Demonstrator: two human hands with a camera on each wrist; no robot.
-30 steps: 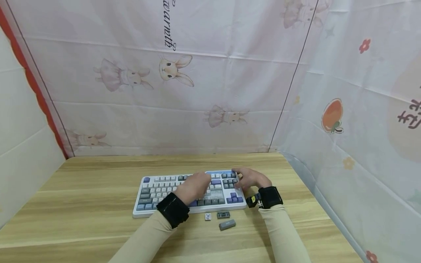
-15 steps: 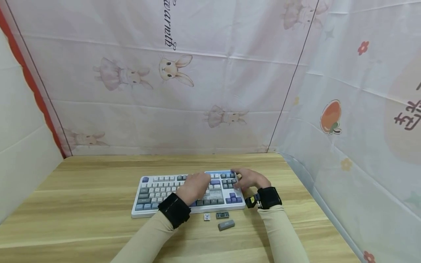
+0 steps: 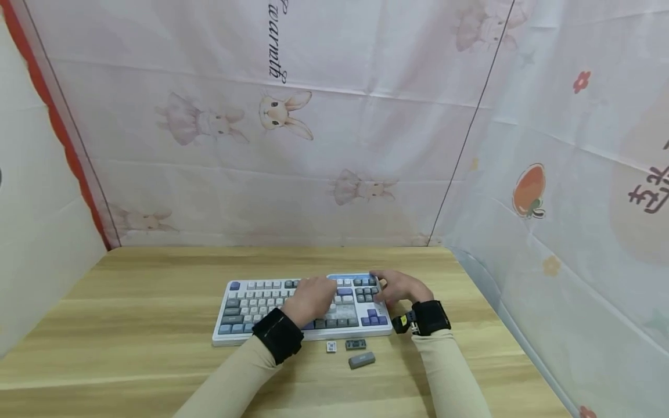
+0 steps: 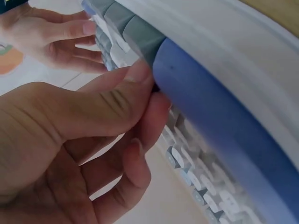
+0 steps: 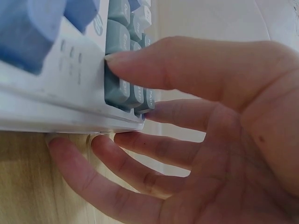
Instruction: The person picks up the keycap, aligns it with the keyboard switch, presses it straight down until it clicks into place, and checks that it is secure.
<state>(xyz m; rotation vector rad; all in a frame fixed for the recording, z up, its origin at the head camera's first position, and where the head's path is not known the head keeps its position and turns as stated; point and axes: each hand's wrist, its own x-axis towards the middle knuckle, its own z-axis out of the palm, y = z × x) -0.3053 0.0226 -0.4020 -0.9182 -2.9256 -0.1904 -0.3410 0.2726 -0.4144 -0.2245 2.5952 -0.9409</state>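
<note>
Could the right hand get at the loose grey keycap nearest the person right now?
Probably yes: the grey keycap lies uncovered on the table, and nothing visible seems to block the way from the right hand. It would likely first have to leave the right edge of the keyboard, which it touches.

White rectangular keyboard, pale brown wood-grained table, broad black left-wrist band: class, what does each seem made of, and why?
Keyboard: probably plastic; its white edges look smooth, with a soft sheen.
Table: wood or printed laminate, satin-looking; streaky grain shows but cannot settle which.
Band: likely fabric, dull-finished; it wraps closely and reflects little light.
</note>
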